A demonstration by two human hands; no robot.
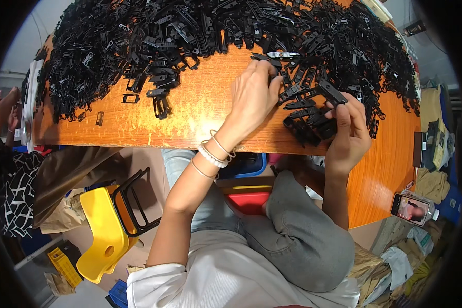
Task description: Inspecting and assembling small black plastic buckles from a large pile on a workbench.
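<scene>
My left hand reaches over the wooden table with its fingers curled closed around a dark plastic part, which is partly hidden by the fingers. Beside those fingertips lies a shiny, pale, narrow piece. Between thumb and fingers, my right hand pinches a long black plastic clip-like part, tilted over the table. Just under and left of it sits a small cluster of similar black parts near the table's front edge. Bangles and a beaded bracelet circle my left wrist.
A big heap of black plastic parts spreads across the back of the table. A yellow chair stands at left, and a phone at right. Another person's arm shows at the far left.
</scene>
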